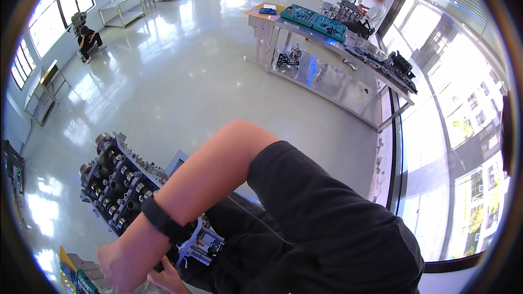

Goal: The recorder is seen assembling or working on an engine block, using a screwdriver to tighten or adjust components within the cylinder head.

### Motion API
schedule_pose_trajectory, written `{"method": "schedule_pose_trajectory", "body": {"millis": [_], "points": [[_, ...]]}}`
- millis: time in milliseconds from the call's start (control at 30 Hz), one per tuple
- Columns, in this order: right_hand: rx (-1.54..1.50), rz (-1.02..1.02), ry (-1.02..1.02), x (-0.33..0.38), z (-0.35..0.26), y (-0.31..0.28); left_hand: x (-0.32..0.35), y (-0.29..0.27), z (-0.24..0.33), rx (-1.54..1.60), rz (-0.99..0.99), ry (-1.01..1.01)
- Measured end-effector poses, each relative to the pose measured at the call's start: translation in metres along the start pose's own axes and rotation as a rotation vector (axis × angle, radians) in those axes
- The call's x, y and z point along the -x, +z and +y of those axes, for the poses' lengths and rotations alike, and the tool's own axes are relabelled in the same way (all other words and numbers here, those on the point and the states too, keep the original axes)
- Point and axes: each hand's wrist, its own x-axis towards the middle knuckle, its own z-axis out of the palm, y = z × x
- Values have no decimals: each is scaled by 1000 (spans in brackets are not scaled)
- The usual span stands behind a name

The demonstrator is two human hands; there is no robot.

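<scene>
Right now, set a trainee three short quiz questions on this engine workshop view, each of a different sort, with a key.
1. True or false: the engine cylinder head lies by the person's hands.
2. What is worn on the wrist of the forearm crossing the picture? A) a black wristband B) a red glove C) nothing
3. Fill in: the green tool cases lie on a long metal ____.

Key: 1 true; 2 A; 3 workbench. The hand at the lower edge is at the cylinder head's near end; which hand it is cannot be told, nor its grip.
</scene>
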Motion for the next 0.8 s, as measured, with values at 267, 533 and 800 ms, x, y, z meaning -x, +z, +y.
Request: {"method": "schedule_pose_trajectory", "body": {"millis": [267, 533, 800], "points": [[6, 41, 164, -9, -2, 8, 1, -1, -5, -138, 19, 90], [-21, -56, 2, 12, -8, -8, 3, -3, -6, -153, -17, 36], [-19, 173, -348, 8, 14, 21, -3, -2, 1, -109, -58, 87]]}}
